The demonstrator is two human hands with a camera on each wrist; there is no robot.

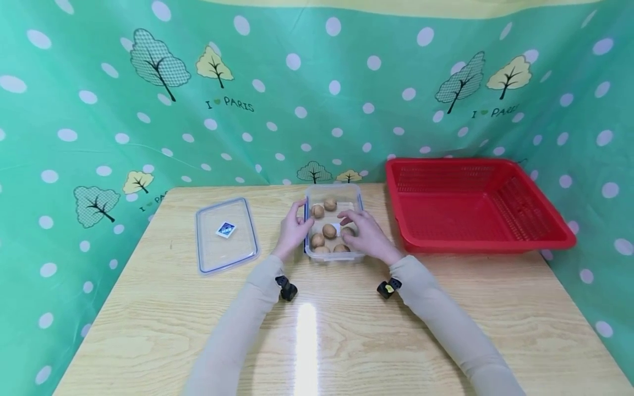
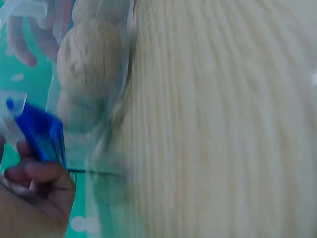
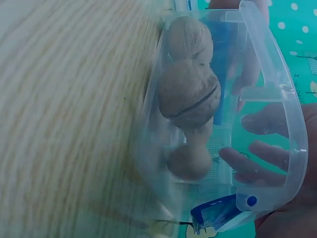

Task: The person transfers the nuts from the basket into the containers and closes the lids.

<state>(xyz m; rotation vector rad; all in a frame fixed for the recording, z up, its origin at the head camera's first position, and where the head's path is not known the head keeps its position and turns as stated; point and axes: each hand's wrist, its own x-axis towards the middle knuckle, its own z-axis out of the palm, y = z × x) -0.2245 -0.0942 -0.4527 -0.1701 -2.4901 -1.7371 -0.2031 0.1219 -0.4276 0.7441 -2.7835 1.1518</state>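
Several walnuts [image 1: 329, 231] lie inside a clear plastic box [image 1: 334, 191] with blue latches at its sides. At the box's left side, my left hand [image 1: 292, 234] grips the wall with curled fingers, close to a blue latch [image 2: 40, 133] that hangs outward. My right hand [image 1: 367, 234] reaches over the right rim, its loosely bent fingers inside the box above the walnuts. Through the clear wall in the right wrist view, those fingers [image 3: 260, 161] appear apart from the walnuts [image 3: 189, 94], with nothing between them.
The clear lid [image 1: 228, 256] with a blue seal lies flat at the left, a small blue-and-white packet [image 1: 225, 230] on it. A red plastic basket [image 1: 487, 243] stands right of the box. A green dotted curtain [image 1: 277, 126] closes the table's back and sides.
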